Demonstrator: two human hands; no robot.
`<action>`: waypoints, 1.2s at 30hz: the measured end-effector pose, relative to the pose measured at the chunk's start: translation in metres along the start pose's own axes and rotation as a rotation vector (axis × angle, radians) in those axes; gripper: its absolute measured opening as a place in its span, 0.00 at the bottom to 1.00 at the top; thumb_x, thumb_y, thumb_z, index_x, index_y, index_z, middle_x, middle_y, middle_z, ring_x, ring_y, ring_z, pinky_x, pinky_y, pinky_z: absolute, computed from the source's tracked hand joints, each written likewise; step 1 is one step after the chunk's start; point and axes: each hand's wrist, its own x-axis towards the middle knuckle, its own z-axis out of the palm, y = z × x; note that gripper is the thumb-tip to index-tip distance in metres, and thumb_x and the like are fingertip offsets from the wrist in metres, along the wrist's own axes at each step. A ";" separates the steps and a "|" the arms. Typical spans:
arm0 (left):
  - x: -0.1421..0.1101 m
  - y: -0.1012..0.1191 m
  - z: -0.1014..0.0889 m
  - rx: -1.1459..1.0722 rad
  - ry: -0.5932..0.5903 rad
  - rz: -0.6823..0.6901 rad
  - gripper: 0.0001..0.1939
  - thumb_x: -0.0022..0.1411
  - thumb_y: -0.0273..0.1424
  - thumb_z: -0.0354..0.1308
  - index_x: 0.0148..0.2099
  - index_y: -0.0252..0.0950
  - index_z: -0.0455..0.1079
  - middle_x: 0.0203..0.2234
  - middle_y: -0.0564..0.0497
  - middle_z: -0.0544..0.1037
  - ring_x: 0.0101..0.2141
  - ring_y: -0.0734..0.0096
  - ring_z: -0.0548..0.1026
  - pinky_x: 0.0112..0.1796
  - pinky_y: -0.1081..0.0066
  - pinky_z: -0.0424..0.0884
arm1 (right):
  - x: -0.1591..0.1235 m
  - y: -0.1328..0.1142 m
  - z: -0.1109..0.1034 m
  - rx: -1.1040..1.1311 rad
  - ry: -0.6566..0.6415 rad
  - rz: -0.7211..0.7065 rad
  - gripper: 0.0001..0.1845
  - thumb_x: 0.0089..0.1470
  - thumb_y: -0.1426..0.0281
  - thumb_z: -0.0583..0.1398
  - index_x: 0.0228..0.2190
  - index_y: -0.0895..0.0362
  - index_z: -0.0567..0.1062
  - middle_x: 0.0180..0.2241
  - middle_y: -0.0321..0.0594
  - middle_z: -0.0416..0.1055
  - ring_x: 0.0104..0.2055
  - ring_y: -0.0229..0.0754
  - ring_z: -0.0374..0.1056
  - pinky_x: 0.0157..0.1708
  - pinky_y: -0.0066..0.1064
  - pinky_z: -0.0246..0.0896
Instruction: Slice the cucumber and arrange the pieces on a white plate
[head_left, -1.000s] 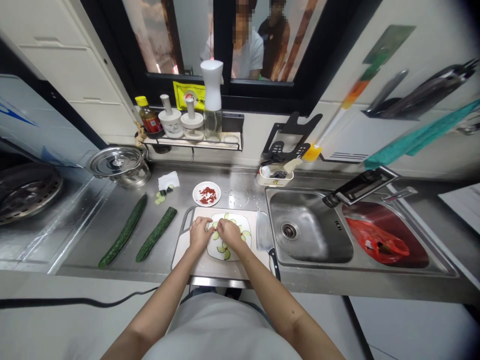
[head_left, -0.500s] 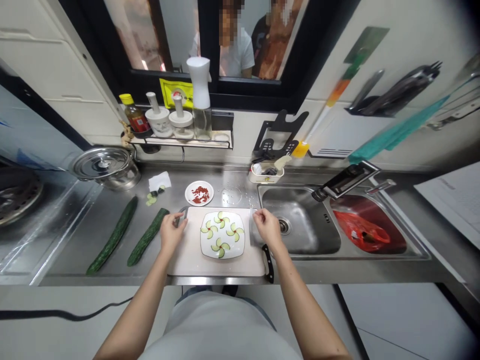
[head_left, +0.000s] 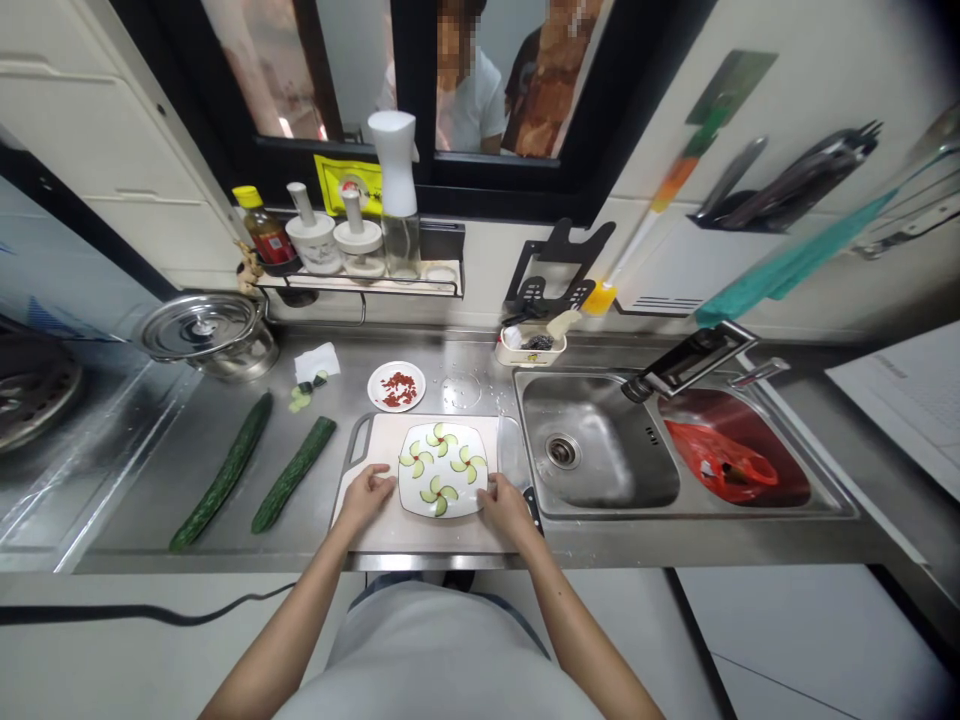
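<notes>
A white square plate (head_left: 459, 505) with a thin dark rim lies on the pale cutting board (head_left: 375, 535). On it, cucumber slices (head_left: 439, 494) form several pinwheels with small red bits at their centres. My left hand (head_left: 366, 498) is just beside the plate's left edge, thumb and fingers apart, with nothing in them. The fingers of my right hand (head_left: 507, 510) close on the plate's right edge near its front corner. Beyond that hand, a cleaver (head_left: 512, 448) lies along the board's right side, its handle partly hidden.
Two cucumbers (head_left: 294, 475) lie left of the board. Behind it are a small plate (head_left: 397, 402) of red bits and a paper piece (head_left: 318, 361) with cucumber scraps. A lidded pot (head_left: 206, 335) stands back left. Right is a double sink (head_left: 600, 480) holding a red bag (head_left: 720, 465).
My hands came off the pinwheels on the plate and spread apart to both sides of the board. They then moved inward and down to the plate's edges, the right one taking hold.
</notes>
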 end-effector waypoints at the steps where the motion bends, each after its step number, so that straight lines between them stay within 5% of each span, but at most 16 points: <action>1: -0.003 0.003 0.003 -0.016 -0.055 -0.025 0.23 0.49 0.40 0.60 0.46 0.32 0.70 0.20 0.54 0.74 0.22 0.72 0.71 0.25 0.74 0.64 | 0.001 0.000 0.002 0.009 -0.007 0.011 0.16 0.55 0.68 0.54 0.44 0.60 0.71 0.35 0.44 0.73 0.37 0.41 0.67 0.34 0.27 0.52; 5: -0.014 0.017 0.011 -0.120 -0.195 -0.074 0.22 0.48 0.33 0.60 0.47 0.31 0.69 0.18 0.57 0.72 0.20 0.75 0.69 0.24 0.76 0.62 | 0.010 0.002 0.010 0.053 0.007 0.044 0.13 0.55 0.69 0.54 0.43 0.59 0.69 0.34 0.41 0.72 0.36 0.40 0.66 0.33 0.27 0.51; 17: -0.025 0.034 0.006 -0.314 -0.202 -0.080 0.18 0.45 0.31 0.61 0.41 0.35 0.67 0.17 0.61 0.69 0.18 0.79 0.66 0.23 0.77 0.61 | 0.017 0.008 0.016 0.278 0.136 0.005 0.02 0.46 0.70 0.54 0.27 0.53 0.63 0.21 0.30 0.62 0.26 0.37 0.60 0.27 0.26 0.50; 26: -0.041 0.049 -0.013 -0.477 -0.281 -0.043 0.31 0.46 0.37 0.66 0.51 0.38 0.60 0.25 0.54 0.78 0.27 0.70 0.76 0.29 0.74 0.70 | 0.000 -0.002 -0.013 0.590 0.157 -0.184 0.09 0.46 0.61 0.56 0.28 0.53 0.65 0.18 0.28 0.59 0.24 0.38 0.58 0.25 0.27 0.54; 36: -0.047 0.043 -0.015 -0.595 -0.290 -0.064 0.41 0.44 0.41 0.68 0.57 0.39 0.55 0.34 0.48 0.80 0.33 0.63 0.78 0.35 0.68 0.73 | -0.012 -0.008 -0.015 0.743 0.069 -0.101 0.21 0.47 0.52 0.58 0.38 0.53 0.69 0.23 0.33 0.68 0.27 0.40 0.66 0.25 0.28 0.60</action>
